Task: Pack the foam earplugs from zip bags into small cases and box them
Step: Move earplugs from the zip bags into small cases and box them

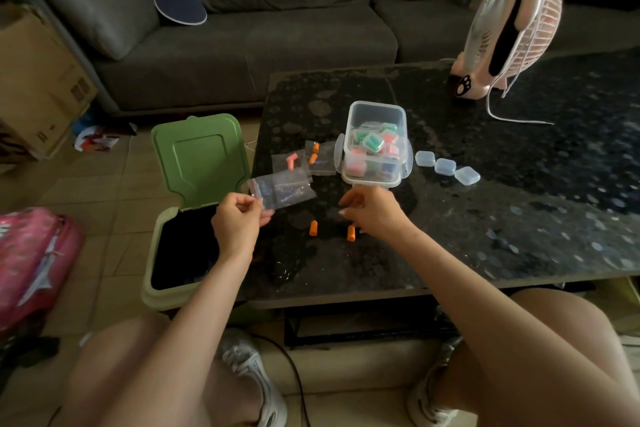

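My left hand [238, 218] pinches an empty clear zip bag [282, 189] by its corner, over the table's left edge. My right hand [372, 210] hovers above the table with loosely curled fingers and holds nothing. Two orange foam earplugs lie loose on the table, one [313, 228] between my hands and one [350, 232] just under my right hand. Farther back lie a zip bag with pink earplugs [290, 163] and one with orange earplugs [317, 158]. A clear plastic box [375, 146] holds several filled small cases. Three empty clear cases [446, 166] sit in a row to its right.
The dark stone table [485, 218] carries a pink desk fan [509, 28] with its cord at the back right. A green bin [180, 243] with its lid up stands left of the table. A grey sofa [259, 38] runs behind, and a cardboard box [38, 80] sits far left.
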`<state>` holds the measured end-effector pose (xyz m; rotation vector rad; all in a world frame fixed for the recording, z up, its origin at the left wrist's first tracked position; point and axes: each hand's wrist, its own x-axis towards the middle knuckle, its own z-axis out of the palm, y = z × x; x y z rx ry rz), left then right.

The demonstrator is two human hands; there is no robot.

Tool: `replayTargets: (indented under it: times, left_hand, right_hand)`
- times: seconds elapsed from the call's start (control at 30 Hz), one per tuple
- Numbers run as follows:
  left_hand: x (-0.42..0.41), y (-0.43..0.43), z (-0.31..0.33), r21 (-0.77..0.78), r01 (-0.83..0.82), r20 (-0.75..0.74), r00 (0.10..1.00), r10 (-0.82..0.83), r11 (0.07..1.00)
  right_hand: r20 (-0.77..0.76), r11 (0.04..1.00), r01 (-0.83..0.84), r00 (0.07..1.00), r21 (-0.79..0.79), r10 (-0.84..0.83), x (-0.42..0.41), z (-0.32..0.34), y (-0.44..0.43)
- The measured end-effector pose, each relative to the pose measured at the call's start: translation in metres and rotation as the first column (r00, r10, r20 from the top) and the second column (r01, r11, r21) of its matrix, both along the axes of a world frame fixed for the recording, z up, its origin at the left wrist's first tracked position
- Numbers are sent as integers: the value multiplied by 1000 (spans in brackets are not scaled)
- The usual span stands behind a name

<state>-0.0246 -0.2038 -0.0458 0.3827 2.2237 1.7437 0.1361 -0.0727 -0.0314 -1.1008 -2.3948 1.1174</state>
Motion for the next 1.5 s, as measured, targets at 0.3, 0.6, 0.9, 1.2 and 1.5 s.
replayTargets:
  times: [0.3,0.6,0.9,1.2,1.5]
  left_hand:
    - [4,1,-1,-576,-26,-255,956,-149,817]
    - [39,33,10,-369,243,-360,853,-379,897]
    - [70,62,11,-307,450,-422,726,-544,839]
    - [68,58,5,-358,513,-389,678,-624,780]
    - [69,46,11,-212,664,-278,663,-696,717]
  right_hand:
    - [49,995,-43,998,95,39,3,-1,0]
    - [65,966,168,981,196,-184,42,21,33]
    - [348,885,371,820,281,-454,76,6,110]
    - [274,831,379,817,406,-507,87,-23,121]
    - [-169,971,228,963,78,-212,50,40,41]
